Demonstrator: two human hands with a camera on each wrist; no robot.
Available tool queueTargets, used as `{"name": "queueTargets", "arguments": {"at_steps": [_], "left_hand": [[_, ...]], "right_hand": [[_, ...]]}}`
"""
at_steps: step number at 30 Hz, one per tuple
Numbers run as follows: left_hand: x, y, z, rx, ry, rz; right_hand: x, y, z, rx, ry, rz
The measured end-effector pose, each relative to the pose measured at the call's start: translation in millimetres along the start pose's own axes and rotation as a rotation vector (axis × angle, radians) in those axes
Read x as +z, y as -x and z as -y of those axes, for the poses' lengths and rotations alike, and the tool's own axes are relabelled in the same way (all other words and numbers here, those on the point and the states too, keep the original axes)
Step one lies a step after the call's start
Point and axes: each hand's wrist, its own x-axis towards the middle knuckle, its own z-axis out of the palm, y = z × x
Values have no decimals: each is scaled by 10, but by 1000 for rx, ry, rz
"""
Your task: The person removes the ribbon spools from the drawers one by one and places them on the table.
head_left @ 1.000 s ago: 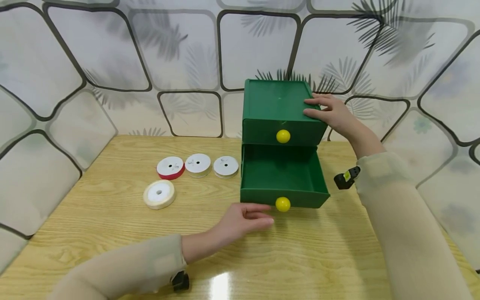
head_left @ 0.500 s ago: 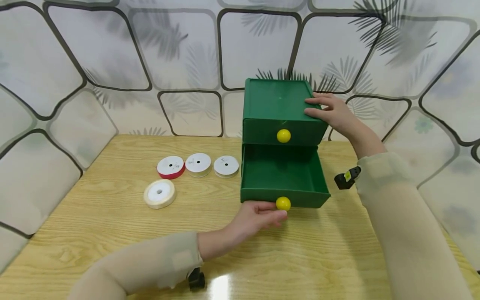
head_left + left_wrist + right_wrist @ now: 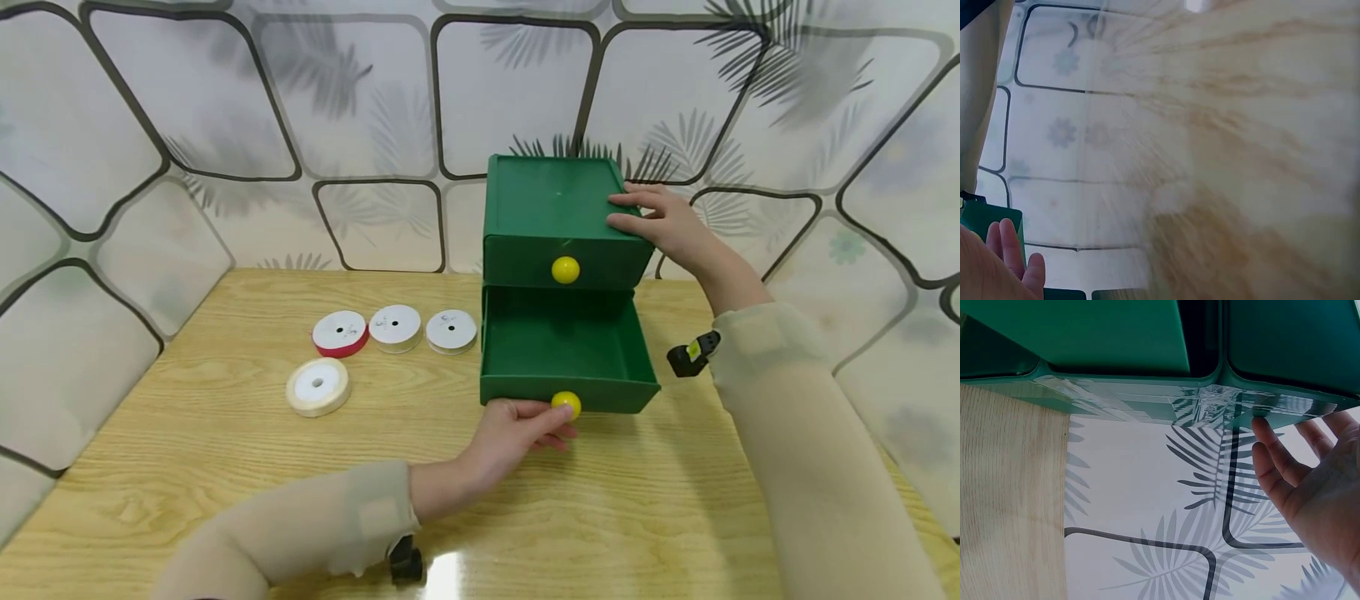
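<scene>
A green two-drawer cabinet [image 3: 551,196] stands at the back of the table. Its lower drawer [image 3: 517,389] is pulled out and bare inside; the upper drawer [image 3: 517,262] is closed. My left hand [image 3: 497,442] pinches the lower drawer's yellow knob [image 3: 569,402], thumb over its front, other fingers partly hidden below. On the cabinet's top right edge rests my right hand [image 3: 667,223], fingers spread. In the right wrist view, fingertips of the right hand [image 3: 1319,481] touch the taped cabinet side [image 3: 1147,403]. Only part of the left hand [image 3: 1007,265] shows in the left wrist view.
Left of the cabinet lie a red-edged ribbon spool [image 3: 340,333], two white-topped spools, one at the middle [image 3: 395,327] and one beside the cabinet [image 3: 452,331], and a cream ribbon roll [image 3: 318,387] in front. A patterned backdrop [image 3: 375,125] rises behind the wooden table [image 3: 247,450].
My left hand has moved right along the lower drawer's front, and its thumb has come onto the yellow knob. The right hand stays on the cabinet; the drawer has not visibly moved.
</scene>
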Motion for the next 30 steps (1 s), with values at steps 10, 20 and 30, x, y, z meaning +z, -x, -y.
{"name": "queueTargets", "arguments": {"at_steps": [10,20,30], "left_hand": [[28,-29,-39,1,6,-29],[0,-130,-45,-7,25,-57],[-70,-332,-104,-19,-29,-96]], "right_hand": [[-1,-19,-27,6,-1,9],[-14,-4,-12,11,-1,2],[-17,-18,-18,8,10,4]]}}
